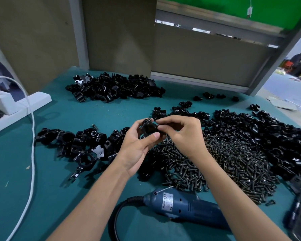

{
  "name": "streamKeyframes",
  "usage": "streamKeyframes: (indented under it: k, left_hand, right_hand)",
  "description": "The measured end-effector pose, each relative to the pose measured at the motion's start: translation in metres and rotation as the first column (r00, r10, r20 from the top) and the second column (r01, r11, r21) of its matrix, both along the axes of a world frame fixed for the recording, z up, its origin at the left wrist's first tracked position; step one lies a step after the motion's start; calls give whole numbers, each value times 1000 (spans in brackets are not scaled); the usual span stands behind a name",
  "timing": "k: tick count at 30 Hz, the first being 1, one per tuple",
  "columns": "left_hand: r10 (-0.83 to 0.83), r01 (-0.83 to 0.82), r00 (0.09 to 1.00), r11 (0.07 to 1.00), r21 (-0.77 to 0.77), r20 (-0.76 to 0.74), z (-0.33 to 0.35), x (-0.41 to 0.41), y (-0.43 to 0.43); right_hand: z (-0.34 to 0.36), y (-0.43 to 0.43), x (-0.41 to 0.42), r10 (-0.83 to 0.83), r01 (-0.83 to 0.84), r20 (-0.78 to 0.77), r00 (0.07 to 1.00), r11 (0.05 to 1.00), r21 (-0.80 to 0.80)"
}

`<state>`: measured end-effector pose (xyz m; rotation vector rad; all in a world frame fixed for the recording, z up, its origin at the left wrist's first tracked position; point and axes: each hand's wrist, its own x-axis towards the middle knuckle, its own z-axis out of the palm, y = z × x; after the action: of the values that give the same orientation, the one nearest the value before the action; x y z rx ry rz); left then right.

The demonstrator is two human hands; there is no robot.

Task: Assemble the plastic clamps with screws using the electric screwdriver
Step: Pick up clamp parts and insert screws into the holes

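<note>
While the clamp (149,128) is held up off the table, beyond the electric screwdriver (177,206) and over the far edge of the screw pile (215,162), the step looks like mating its parts or seating a screw by finger before any driving. From below, the left hand (139,146) cradles it, thumb curled across the near face and fingers wrapped behind. At its upper right side the right hand (182,134) pinches with thumb and forefinger, the other fingers loosely curled; whether a screw sits in that pinch I cannot tell.

To do this well, line the holes up squarely, start the screw straight by hand, and hold the left grip firm so nothing twists. The screwdriver lies untouched on the teal table (59,188), nearest the person, its cord (118,214) trailing to its left. Loose clamp parts (268,136) lie heaped beyond and right of the screwdriver, and joined-looking clamps (73,141) lie beyond and to its left.
</note>
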<state>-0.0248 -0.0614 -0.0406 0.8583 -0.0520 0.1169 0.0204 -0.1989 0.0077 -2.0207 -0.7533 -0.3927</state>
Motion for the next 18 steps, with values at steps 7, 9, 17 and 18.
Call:
streamKeyframes:
  k: [7, 9, 17, 18]
  left_hand:
    - [-7, 7, 1000, 1000, 8, 2, 2, -1, 1]
    - [-17, 17, 1000, 1000, -6, 15, 2, -2, 1]
    - [-76, 76, 997, 997, -11, 24, 3, -5, -1]
    - [-83, 84, 996, 996, -7, 25, 3, -5, -2]
  right_hand:
    - [-11, 4, -4, -100, 102, -20, 995, 990, 94]
    - [-14, 3, -5, -109, 113, -47, 993, 989, 97]
    - [-9, -11, -4, -5, 15, -141, 990, 998, 68]
    - [-9, -13, -4, 17, -6, -155, 988, 998, 68]
